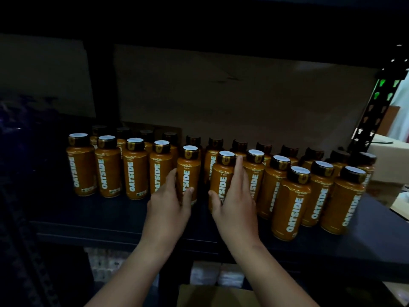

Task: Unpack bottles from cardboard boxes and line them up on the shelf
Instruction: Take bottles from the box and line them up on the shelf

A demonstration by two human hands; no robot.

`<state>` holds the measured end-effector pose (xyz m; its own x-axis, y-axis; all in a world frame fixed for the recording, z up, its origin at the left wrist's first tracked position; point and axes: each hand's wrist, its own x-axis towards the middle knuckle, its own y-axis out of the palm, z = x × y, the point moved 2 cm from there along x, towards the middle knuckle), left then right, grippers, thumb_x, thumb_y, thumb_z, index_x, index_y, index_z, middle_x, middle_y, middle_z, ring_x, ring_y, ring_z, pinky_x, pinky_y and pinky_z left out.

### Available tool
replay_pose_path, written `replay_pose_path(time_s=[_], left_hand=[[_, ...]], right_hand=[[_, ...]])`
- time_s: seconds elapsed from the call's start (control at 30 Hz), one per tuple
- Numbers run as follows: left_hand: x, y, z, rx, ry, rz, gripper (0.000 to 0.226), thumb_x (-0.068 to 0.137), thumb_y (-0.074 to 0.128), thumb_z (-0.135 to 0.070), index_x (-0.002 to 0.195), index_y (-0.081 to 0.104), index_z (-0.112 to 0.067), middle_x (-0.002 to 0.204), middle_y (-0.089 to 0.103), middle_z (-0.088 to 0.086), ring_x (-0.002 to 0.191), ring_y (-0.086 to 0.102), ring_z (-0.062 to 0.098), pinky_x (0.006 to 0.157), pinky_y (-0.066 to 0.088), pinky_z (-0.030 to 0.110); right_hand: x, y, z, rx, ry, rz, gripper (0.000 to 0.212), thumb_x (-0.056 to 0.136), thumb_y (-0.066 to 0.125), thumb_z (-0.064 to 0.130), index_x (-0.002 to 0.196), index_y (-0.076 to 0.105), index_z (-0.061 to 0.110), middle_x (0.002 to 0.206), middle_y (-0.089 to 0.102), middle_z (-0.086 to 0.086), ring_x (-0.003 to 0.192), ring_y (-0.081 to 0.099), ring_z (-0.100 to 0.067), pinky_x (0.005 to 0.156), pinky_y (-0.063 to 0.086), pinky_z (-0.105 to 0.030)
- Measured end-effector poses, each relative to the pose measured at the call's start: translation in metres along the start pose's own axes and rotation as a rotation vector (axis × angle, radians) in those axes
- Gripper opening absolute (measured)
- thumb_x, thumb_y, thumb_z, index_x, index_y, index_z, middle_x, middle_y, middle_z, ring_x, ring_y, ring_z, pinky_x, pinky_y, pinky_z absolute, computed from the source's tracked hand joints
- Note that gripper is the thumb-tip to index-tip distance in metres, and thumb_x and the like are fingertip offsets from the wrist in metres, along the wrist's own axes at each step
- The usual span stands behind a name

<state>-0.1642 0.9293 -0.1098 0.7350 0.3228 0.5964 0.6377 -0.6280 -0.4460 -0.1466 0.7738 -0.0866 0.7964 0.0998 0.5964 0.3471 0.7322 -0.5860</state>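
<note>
1. A dark shelf carries two rows of upright orange bottles with black caps and white "OATSIDE" lettering, a front row and a dimmer back row behind it.
2. The left hand grips one front-row bottle near the middle of the shelf: its fingers curl round the bottle's left side and its thumb presses the front of the label.
3. The right hand holds the neighbouring bottle, just to the right: the thumb lies across the lower front, and the fingers reach up along its right side towards the cap.
4. Both held bottles stand on the shelf, with a narrow gap between them.
5. Four bottles stand close together in the front row towards the shelf's left end.
6. Towards the right end, more bottles stand nearer the front edge, closely packed.
7. A brown cardboard sheet stands behind the back row.
8. A cardboard box shows below the shelf, between the forearms.
</note>
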Motion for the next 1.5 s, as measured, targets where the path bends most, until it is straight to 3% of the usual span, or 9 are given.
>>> replay_pose_path(time_s=[0.13,0.2,0.5,0.67,0.77,1.03,1.5], left_hand=[[0.004,0.001,0.001,0.128,0.035,0.003,0.072,0.091,0.071,-0.043,0.151,0.038,-0.024,0.128,0.064,-0.002,0.116,0.063,0.015,0.096,0.056,0.039],[0.007,0.002,0.001,0.159,0.033,0.009,0.071,0.09,0.072,-0.044,0.15,0.039,-0.023,0.125,0.063,-0.001,0.114,0.064,0.016,0.093,0.058,0.042],[0.016,0.005,-0.001,0.151,0.07,-0.018,0.062,0.088,0.077,-0.037,0.141,0.051,-0.018,0.12,0.07,0.001,0.109,0.068,0.014,0.092,0.058,0.032],[0.018,0.006,0.0,0.122,0.051,-0.036,0.06,0.087,0.079,-0.036,0.139,0.055,-0.017,0.115,0.072,0.002,0.103,0.07,0.015,0.09,0.06,0.035],[0.019,0.005,0.0,0.127,0.048,-0.04,0.06,0.087,0.08,-0.036,0.138,0.056,-0.016,0.114,0.072,0.004,0.101,0.071,0.016,0.089,0.06,0.034],[0.019,0.006,0.005,0.222,0.024,-0.026,0.039,0.084,0.081,-0.04,0.103,0.064,-0.011,0.092,0.073,0.007,0.084,0.072,0.022,0.068,0.055,0.029],[0.018,0.004,0.005,0.216,0.053,-0.046,0.043,0.084,0.079,-0.044,0.109,0.064,-0.012,0.097,0.074,0.007,0.087,0.072,0.022,0.072,0.062,0.039]], right_hand=[[0.008,0.014,-0.001,0.075,0.09,0.01,0.098,0.096,0.067,0.032,0.16,-0.008,0.033,0.163,0.024,0.005,0.148,0.03,-0.014,0.108,0.034,-0.025],[0.008,0.017,-0.003,0.086,0.111,0.005,0.094,0.097,0.066,0.033,0.161,-0.003,0.031,0.163,0.025,0.003,0.147,0.03,-0.014,0.106,0.031,-0.022],[0.018,0.028,-0.003,0.118,0.127,-0.01,0.091,0.096,0.068,0.028,0.161,0.004,0.028,0.162,0.028,0.002,0.145,0.034,-0.015,0.102,0.03,-0.02],[0.016,0.034,-0.007,0.135,0.191,0.039,0.102,0.093,0.072,0.027,0.161,-0.003,0.028,0.162,0.028,0.0,0.146,0.036,-0.019,0.111,0.037,-0.033],[0.016,0.035,-0.009,0.137,0.207,0.051,0.102,0.093,0.072,0.027,0.161,-0.004,0.029,0.161,0.029,0.0,0.145,0.036,-0.019,0.112,0.038,-0.034],[0.017,0.035,-0.008,0.151,0.215,0.077,0.098,0.095,0.07,0.026,0.161,-0.002,0.031,0.161,0.03,0.002,0.145,0.036,-0.017,0.111,0.039,-0.032],[0.015,0.029,-0.001,0.123,0.216,0.106,0.095,0.098,0.065,0.028,0.161,-0.006,0.027,0.164,0.022,0.002,0.147,0.032,-0.016,0.112,0.035,-0.03]])
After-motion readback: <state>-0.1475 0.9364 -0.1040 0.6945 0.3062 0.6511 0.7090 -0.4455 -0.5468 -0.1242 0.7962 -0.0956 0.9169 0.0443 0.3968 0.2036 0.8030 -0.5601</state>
